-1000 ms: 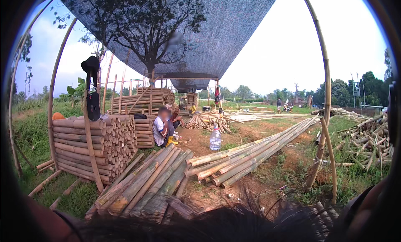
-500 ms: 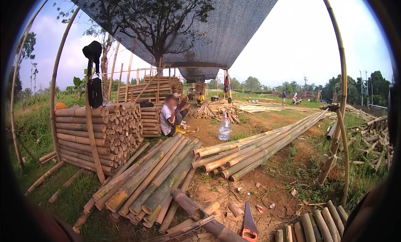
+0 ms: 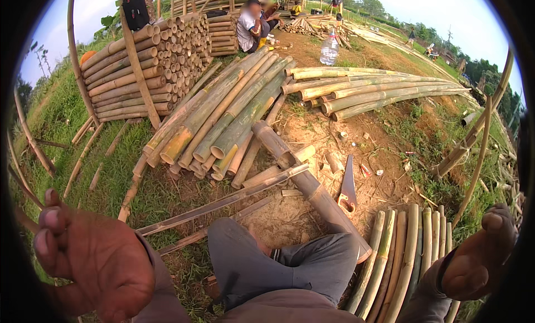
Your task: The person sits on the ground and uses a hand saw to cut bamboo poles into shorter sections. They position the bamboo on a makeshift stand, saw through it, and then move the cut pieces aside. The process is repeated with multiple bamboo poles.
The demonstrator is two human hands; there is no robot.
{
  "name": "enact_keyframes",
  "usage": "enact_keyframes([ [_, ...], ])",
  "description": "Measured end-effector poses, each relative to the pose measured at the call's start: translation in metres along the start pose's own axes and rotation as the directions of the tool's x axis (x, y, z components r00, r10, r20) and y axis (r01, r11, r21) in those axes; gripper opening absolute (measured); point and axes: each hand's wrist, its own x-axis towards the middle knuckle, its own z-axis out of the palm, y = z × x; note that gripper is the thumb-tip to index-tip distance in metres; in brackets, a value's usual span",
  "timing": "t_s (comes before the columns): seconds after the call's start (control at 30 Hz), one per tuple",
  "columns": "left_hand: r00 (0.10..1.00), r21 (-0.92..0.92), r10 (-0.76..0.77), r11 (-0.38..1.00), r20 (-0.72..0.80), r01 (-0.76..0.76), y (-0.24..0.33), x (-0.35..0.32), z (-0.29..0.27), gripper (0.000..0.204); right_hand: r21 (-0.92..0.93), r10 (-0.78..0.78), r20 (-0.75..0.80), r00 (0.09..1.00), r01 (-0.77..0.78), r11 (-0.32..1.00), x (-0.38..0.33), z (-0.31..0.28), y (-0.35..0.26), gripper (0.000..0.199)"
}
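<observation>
Head view: the left hand [image 3: 111, 261] is raised, its fingers [image 3: 51, 218] loosely bent and apart, nothing gripped; how far the right hand [image 3: 476, 261] is opened cannot be told. Near it, green-and-tan bamboo poles [image 3: 401, 261] are lined up; beside the saw [image 3: 348, 183], a brown, jointed pole [image 3: 319, 193] is laid slantwise.

Sleeves [image 3: 161, 292]: long, dull grey-brown
Right cuff [image 3: 444, 272]: dark-edged at the wrist
Top [image 3: 281, 311]: greyish brown, loose
Trousers [image 3: 251, 267]: slate grey, creased, small dark-and-white patch [image 3: 275, 254] low on one leg
Left hand [image 3: 108, 256]: bare
Right hand [image 3: 479, 261]: bare
</observation>
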Motion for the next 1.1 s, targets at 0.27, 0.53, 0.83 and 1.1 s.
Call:
enact_keyframes([
  [0.27, -0.406, 0.784, -0.867, -0.029, 0.289, 0.62, 0.163, -0.305, -0.021, 0.094, -0.255, 0.554, 0.819, 0.152, -0.767, 0.588, -0.345, 0.088, 0.025, 0.042],
  [0.53, -0.469, 0.687, -0.866, -0.236, 0.172, 0.687, 0.21, -0.343, -0.034, 0.094, 0.033, -0.046, 0.999, -0.013, -0.495, 0.868, -0.406, 0.007, -0.069, 0.073],
  [0.83, -0.456, 0.651, -0.88, -0.267, 0.136, 0.711, 0.212, -0.348, -0.03, 0.085, -0.749, 0.817, 0.534, -0.218, -0.571, 0.336, -0.45, 0.019, -0.022, 0.084],
  [1.1, -0.434, 0.665, -0.892, -0.248, 0.127, 0.705, 0.21, -0.346, -0.028, 0.083, -0.622, 0.847, 0.51, -0.149, -0.744, 0.243, -0.461, 0.021, -0.029, 0.083],
])
